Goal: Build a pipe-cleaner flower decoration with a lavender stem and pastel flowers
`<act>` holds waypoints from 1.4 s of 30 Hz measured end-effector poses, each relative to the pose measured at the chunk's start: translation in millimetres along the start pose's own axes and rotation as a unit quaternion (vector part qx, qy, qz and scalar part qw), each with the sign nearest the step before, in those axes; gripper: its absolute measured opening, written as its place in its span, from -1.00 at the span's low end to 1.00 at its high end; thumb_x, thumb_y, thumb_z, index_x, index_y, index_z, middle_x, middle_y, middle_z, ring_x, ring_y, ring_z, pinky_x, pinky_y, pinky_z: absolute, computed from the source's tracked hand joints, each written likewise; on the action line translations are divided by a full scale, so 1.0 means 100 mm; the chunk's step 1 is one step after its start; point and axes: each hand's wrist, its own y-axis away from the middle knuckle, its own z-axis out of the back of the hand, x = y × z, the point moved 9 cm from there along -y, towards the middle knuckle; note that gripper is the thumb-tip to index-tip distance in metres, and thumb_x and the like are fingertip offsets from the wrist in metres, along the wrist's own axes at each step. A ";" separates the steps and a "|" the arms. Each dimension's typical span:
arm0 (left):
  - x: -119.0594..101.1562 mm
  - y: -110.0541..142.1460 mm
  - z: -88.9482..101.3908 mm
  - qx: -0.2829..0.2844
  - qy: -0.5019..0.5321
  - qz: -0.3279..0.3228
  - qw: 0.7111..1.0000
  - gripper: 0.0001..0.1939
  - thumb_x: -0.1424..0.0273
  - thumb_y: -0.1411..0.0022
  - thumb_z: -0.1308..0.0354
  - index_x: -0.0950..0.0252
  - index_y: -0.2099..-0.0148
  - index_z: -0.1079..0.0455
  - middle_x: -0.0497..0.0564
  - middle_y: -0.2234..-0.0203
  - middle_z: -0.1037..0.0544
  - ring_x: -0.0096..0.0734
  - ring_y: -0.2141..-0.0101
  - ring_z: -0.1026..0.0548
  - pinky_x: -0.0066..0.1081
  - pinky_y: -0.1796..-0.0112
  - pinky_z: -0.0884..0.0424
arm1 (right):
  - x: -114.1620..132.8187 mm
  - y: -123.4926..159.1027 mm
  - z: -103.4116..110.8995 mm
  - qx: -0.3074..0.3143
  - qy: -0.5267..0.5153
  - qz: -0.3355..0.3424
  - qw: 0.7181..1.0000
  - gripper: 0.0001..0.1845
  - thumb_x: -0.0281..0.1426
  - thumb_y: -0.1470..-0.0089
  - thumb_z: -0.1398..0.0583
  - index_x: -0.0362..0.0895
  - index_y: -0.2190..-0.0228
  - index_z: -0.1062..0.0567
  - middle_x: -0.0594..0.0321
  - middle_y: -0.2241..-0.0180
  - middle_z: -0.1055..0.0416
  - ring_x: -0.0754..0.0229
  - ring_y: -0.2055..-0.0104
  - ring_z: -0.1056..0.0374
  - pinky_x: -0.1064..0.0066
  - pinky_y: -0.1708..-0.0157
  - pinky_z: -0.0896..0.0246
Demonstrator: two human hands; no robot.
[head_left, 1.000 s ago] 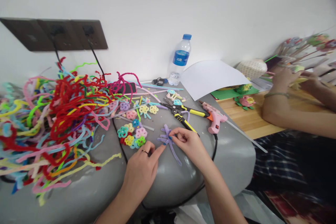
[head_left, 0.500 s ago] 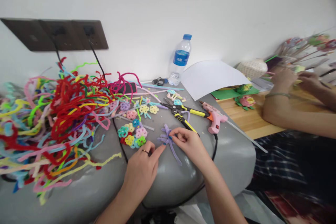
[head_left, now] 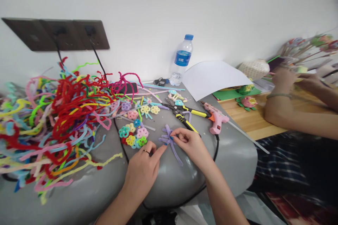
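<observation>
A bundle of crossed purple pipe cleaners lies on the grey surface between my hands, its short ends fanning out and one longer strand trailing toward me. My right hand pinches it near the crossing with thumb and fingers. From the left, my left hand, with a ring on one finger, holds the lower side at a fingertip; its other fingers are curled. Yellow-and-black pliers rest open just beyond. Several small pipe-cleaner flowers sit to the left of the bundle.
A big tangle of pipe cleaners covers the left side. A pink glue gun with its cord lies right of the pliers. Behind stand a water bottle and white paper. Another person's arm rests on the wooden table at right.
</observation>
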 end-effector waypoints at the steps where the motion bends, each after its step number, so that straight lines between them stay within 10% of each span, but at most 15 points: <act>1: 0.00 0.00 0.00 -0.001 0.000 -0.001 1.000 -0.48 0.64 -0.28 -0.01 0.14 -0.19 -0.43 -0.02 0.27 -0.45 -0.37 0.32 -0.52 -0.44 0.36 -0.44 | 0.00 0.00 0.00 0.001 -0.001 -0.001 1.000 -0.68 -0.13 -0.07 -0.24 -0.16 0.40 -0.56 0.50 0.63 0.08 0.30 0.57 0.10 0.43 0.52 0.17; 12: 0.00 0.00 0.01 -0.003 -0.004 0.003 1.000 -0.47 0.65 -0.27 -0.03 0.11 -0.20 -0.41 -0.04 0.27 -0.43 -0.37 0.33 -0.53 -0.43 0.34 -0.45 | 0.00 0.05 0.13 -0.065 -0.059 0.005 0.996 -0.73 -0.14 -0.14 -0.17 -0.10 0.33 -0.40 0.50 0.61 0.03 0.28 0.57 0.07 0.43 0.55 0.16; 28: 0.02 0.01 -0.02 0.002 0.006 0.007 1.000 -0.47 0.64 -0.29 -0.02 0.11 -0.22 -0.39 -0.02 0.25 -0.46 -0.33 0.31 -0.56 -0.38 0.32 -0.47 | -0.12 0.25 0.05 0.041 -0.023 -0.049 0.998 -0.71 -0.09 -0.14 -0.15 -0.06 0.35 -0.35 0.48 0.63 -0.08 0.26 0.57 0.01 0.43 0.54 0.13; 42: 0.07 0.02 0.11 -0.072 0.064 0.029 0.995 -0.61 0.53 -0.38 -0.01 0.20 -0.22 -0.26 0.00 0.22 -0.53 -0.27 0.25 -0.60 -0.37 0.28 -0.50 | -0.11 0.51 -0.13 0.045 0.144 -0.079 0.985 -0.87 -0.44 -0.02 -0.19 -0.06 0.48 -0.31 0.43 0.62 -0.17 0.24 0.55 -0.16 0.42 0.48 0.07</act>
